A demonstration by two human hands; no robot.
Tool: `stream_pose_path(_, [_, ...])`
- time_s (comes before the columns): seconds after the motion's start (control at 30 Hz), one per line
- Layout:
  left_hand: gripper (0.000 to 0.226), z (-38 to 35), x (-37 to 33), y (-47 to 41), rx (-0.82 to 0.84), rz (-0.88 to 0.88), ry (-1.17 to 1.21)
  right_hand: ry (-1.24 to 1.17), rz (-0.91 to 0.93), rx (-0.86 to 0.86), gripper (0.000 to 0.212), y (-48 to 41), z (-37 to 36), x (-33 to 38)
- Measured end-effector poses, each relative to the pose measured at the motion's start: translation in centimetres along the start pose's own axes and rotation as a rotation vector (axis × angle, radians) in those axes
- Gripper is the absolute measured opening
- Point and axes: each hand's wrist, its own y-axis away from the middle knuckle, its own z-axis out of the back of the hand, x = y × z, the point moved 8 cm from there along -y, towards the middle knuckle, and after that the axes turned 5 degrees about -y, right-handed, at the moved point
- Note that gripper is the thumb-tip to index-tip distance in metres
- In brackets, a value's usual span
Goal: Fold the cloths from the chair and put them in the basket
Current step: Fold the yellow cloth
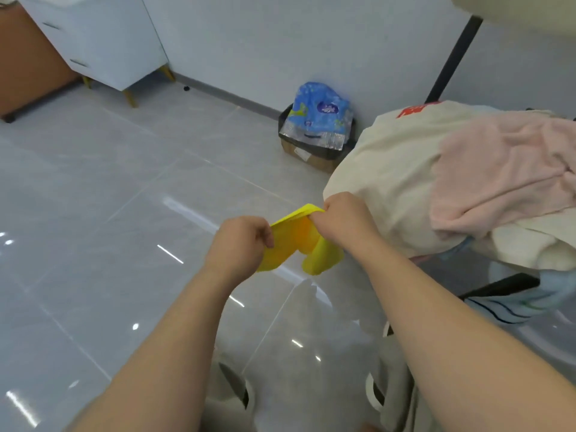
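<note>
Just below the centre of the head view, a small yellow cloth [288, 244] hangs in the air above the glossy grey tiled floor [109, 198], held between both hands. The left hand [238, 247], at about 7 o'clock from the cloth's middle, has its fingers curled round the cloth's left edge. The right hand [343, 218], at about 2 o'clock from it, pinches the upper right edge with bent fingers. The cloth is bunched and doubled between the two grips, its lower part drooping in two lobes.

At 3 o'clock in the view a heap of cloths covers the chair: a large cream cloth [383, 182] with a red patch at its top edge, and a pink towel [505, 169] lying over it toward the right. Below them, at about 4 o'clock, a pale blue striped cloth [514, 304] hangs beside a dark edge [501, 285] that may be part of the chair. The right hand is just beside the cream cloth's lower left corner; whether they touch cannot be told.

At about 1 o'clock, against the wall, stands a black-lined bin [283, 132] with a blue plastic package [318, 116] sticking out of it. A white cabinet [103, 35] on gold legs stands at 11 o'clock.
</note>
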Motion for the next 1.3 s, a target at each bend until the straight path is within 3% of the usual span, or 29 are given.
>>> stream_pose_path(0.07, [0.039,-0.4,0.2,-1.6,0.032,-0.043,-0.144,0.031,0.006,-0.006,0.027,-1.3,0.0,0.3])
stream_pose_path(0.3, [0.054,-3.1,0.2,-2.4,0.173,-0.032,-0.214,-0.080,-0.053,0.022,0.027,-2.3,-0.7,-1.2])
stream_pose_path(0.4, [0.054,-4.3,-0.6,-2.0,0.215,-0.055,-0.179,-0.289,-0.132,0.086,0.031,-2.5,-1.3,-1.9])
stream_pose_path(0.53, [0.052,-5.1,-0.4,-1.5,0.247,-0.041,-0.115,-0.614,-0.215,0.128,0.013,-2.4,-1.5,-2.3])
stream_pose_path(0.6, [0.051,-4.7,-0.2,-1.2,0.231,-0.037,-0.097,-0.668,-0.229,0.131,0.014,-2.4,-1.5,-2.5])
stream_pose_path(0.8, [0.042,-2.7,0.3,-1.4,0.030,-0.037,-0.214,-0.313,0.006,0.003,0.032,-3.1,-0.3,-1.6])
stream_pose_path(0.93, [0.041,-1.0,0.4,-1.4,-0.077,-0.035,-0.252,-0.177,0.076,0.038,0.041,-3.0,-0.7,-1.5])
stream_pose_path(1.23, [0.045,1.4,0.5,-1.7,-0.192,-0.078,-0.283,-0.003,0.159,0.095,0.034,-2.4,-1.4,-1.0])
stream_pose_path(1.3, [0.042,1.2,0.6,-1.9,-0.148,-0.106,-0.279,0.002,0.147,0.118,0.031,-2.4,-1.7,-1.0])
